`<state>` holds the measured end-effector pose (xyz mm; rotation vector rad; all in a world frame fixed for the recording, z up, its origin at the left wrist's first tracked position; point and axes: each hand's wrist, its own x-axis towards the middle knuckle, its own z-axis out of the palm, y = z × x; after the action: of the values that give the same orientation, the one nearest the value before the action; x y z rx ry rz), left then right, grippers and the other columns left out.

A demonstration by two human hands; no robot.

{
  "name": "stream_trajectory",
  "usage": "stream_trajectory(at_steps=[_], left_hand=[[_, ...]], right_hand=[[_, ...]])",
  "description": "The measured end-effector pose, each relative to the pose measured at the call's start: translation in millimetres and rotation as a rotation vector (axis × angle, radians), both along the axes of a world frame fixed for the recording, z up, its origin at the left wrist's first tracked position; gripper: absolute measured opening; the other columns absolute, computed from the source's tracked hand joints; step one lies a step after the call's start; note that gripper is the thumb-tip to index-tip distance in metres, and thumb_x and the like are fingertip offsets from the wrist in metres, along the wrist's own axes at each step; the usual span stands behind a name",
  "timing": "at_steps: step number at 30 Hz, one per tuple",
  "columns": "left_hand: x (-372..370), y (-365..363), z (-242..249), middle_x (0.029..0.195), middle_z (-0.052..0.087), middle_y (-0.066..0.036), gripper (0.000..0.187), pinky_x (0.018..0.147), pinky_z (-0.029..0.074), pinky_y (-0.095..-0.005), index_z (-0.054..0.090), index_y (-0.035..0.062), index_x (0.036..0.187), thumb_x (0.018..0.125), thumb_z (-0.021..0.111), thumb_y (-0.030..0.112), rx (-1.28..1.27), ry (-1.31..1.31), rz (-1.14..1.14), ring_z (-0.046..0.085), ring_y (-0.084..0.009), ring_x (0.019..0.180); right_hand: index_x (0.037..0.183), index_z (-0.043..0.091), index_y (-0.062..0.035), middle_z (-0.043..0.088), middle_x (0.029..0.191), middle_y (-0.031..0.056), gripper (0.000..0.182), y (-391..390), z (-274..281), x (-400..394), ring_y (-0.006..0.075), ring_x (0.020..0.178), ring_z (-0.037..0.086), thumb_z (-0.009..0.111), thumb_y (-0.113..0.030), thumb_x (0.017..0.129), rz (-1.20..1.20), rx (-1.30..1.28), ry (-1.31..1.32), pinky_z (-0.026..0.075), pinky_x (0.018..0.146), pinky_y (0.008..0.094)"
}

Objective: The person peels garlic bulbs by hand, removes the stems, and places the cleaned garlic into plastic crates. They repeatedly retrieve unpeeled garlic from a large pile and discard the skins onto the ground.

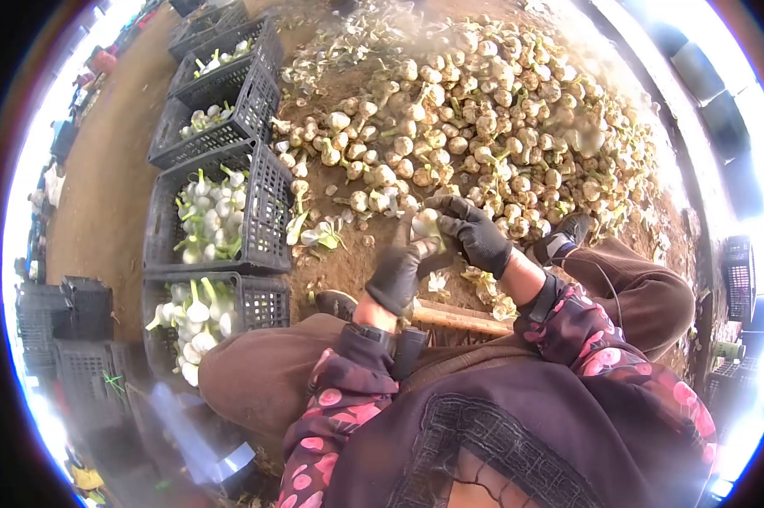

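Observation:
Both my hands wear dark gloves and meet at one pale garlic bulb in front of my lap. My left hand has its fingers closed round the lower left side of the bulb. From the right, my right hand presses its fingers against the bulb's other side. Beyond them spreads a large heap of garlic bulbs with brownish skins. Peeled-off skins lie on the ground just below my hands.
Black crates holding white garlic bulbs stand in a row on the left. A wooden piece lies between my bent legs. More dark crates stand at the far left, and others at the right edge.

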<state>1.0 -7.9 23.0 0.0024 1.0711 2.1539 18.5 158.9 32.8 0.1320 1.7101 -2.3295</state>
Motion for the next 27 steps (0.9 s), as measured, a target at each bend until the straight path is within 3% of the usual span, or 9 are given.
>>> stream_trajectory(at_steps=[4, 6, 8, 9, 15, 19, 21, 25, 27], left_hand=[[6, 1, 2, 0.113, 0.052, -0.011, 0.065, 0.077, 0.056, -0.0368, 0.025, 0.0134, 0.142, 0.084, 0.046, -0.005, 0.091, -0.073, 0.065, 0.062, -0.0208, 0.088], [6, 2, 0, 0.113, 0.052, -0.011, 0.067, 0.071, 0.058, -0.0315, 0.026, 0.0115, 0.141, 0.082, 0.047, -0.009, -0.237, 0.042, 0.163, 0.062, -0.019, 0.088], [5, 3, -9, 0.111, 0.053, -0.011, 0.068, 0.067, 0.057, -0.029, 0.026, 0.0107, 0.141, 0.081, 0.048, -0.011, -0.337, 0.159, 0.15, 0.062, -0.0178, 0.087], [6, 4, -15, 0.109, 0.054, -0.01, 0.069, 0.064, 0.057, -0.0264, 0.026, 0.01, 0.141, 0.08, 0.049, -0.013, -0.438, 0.273, 0.138, 0.061, -0.0165, 0.086], [3, 1, -29, 0.103, 0.056, -0.009, 0.066, 0.066, 0.055, -0.0256, 0.031, 0.0082, 0.136, 0.077, 0.051, -0.013, -0.552, 0.476, 0.129, 0.061, -0.0151, 0.087], [5, -1, -3, 0.106, 0.055, -0.009, 0.065, 0.067, 0.053, -0.0247, 0.034, 0.0083, 0.134, 0.076, 0.053, -0.012, -0.643, 0.537, 0.068, 0.059, -0.0137, 0.085], [6, -2, 6, 0.109, 0.054, -0.008, 0.064, 0.071, 0.051, -0.0235, 0.035, 0.0085, 0.135, 0.076, 0.053, -0.009, -0.438, 0.337, 0.035, 0.057, -0.0129, 0.087], [6, -6, 0, 0.112, 0.053, -0.008, 0.063, 0.082, 0.048, -0.0244, 0.035, 0.007, 0.136, 0.076, 0.048, -0.009, -0.423, 0.499, -0.053, 0.055, -0.0141, 0.094], [9, -2, 5, 0.12, 0.052, -0.008, 0.066, 0.096, 0.04, -0.0257, 0.031, 0.0039, 0.14, 0.076, 0.042, -0.011, -0.214, 0.429, -0.076, 0.051, -0.0149, 0.108]], right_hand=[[0.118, 0.055, -0.0053, 0.061, 0.092, -0.0044, 0.028, -4, -4, 0, 0.0094, 0.077, 0.055, 0.057, -0.019, 0.093, -0.021, 0.225, 0.119, 0.046, 0.066, 0.0244], [0.105, 0.063, -0.0036, 0.066, 0.086, 0.0022, 0.029, -7, 8, -3, 0.015, 0.073, 0.06, 0.064, -0.028, 0.088, -0.13, 0.566, 0.165, 0.048, 0.064, 0.0286], [0.086, 0.066, -0.0024, 0.063, 0.066, 0.0067, 0.033, -5, 24, -2, 0.0137, 0.058, 0.054, 0.069, -0.035, 0.082, 0.119, 1.042, 0.152, 0.044, 0.055, 0.0311], [0.074, 0.065, -0.0016, 0.059, 0.06, 0.0144, 0.039, -8, 23, -2, 0.0198, 0.053, 0.056, 0.071, -0.04, 0.078, 0.078, 1.006, 0.201, 0.045, 0.053, 0.0357], [0.073, 0.066, -0.0042, 0.062, 0.066, 0.018, 0.024, -15, 22, 0, 0.0331, 0.061, 0.06, 0.066, -0.028, 0.076, 0.081, 1.197, 0.307, 0.047, 0.058, 0.0402], [0.073, 0.066, -0.0039, 0.06, 0.063, 0.0182, 0.021, -13, 11, 5, 0.0291, 0.054, 0.058, 0.066, -0.024, 0.075, -0.06, 1.239, 0.498, 0.046, 0.055, 0.0377], [0.071, 0.065, -0.0025, 0.059, 0.057, 0.0139, 0.019, -10, 6, 5, 0.0191, 0.048, 0.054, 0.066, -0.021, 0.075, -0.157, 0.929, 0.236, 0.045, 0.051, 0.0342], [0.066, 0.064, 0.0016, 0.056, 0.053, 0.002, 0.024, 5, 0, -3, 0.0072, 0.05, 0.048, 0.064, -0.019, 0.078, -0.199, 0.416, 0.008, 0.041, 0.049, 0.0287], [0.066, 0.064, 0.0021, 0.057, 0.054, 0.0022, 0.023, 15, -20, -8, 0.0073, 0.051, 0.048, 0.063, -0.017, 0.079, -0.24, 0.523, 0.032, 0.041, 0.049, 0.0274]])
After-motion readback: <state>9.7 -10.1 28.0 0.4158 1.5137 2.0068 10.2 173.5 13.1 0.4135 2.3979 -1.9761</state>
